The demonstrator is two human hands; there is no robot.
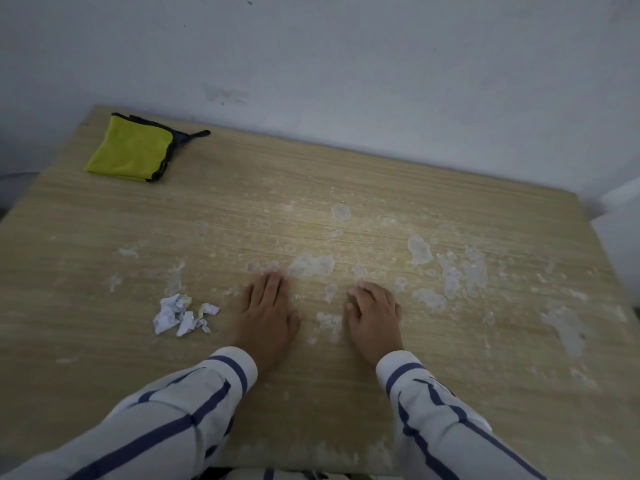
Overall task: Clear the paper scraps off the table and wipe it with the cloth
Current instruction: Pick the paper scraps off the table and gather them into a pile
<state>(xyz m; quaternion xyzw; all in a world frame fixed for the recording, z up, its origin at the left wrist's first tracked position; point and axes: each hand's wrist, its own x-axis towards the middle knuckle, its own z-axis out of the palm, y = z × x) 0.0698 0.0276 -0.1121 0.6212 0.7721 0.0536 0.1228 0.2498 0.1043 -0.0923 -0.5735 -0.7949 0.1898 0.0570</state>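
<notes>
A light tan wood-grain laminate table stands against a pale grey-white painted wall. The left hand lies palm down on the tabletop with straight, released fingers that hold nothing. The right hand rests on the surface at its 3 o'clock, a little apart, its fingers loosely bent and empty. The crumpled white paper scraps lie in a small cluster on the table at the left hand's 9 o'clock, near it but not touching. The folded yellow-green microfibre cloth with black edging lies flat at the table's 10 o'clock corner, well apart from both hands, with a black loop trailing from its corner towards 3 o'clock. Whitish dried smears speckle the tabletop, thickest from 12 to 3 o'clock of the right hand, with one patch between the two hands. Each wrist is covered by a white sleeve with dark blue stripes
</notes>
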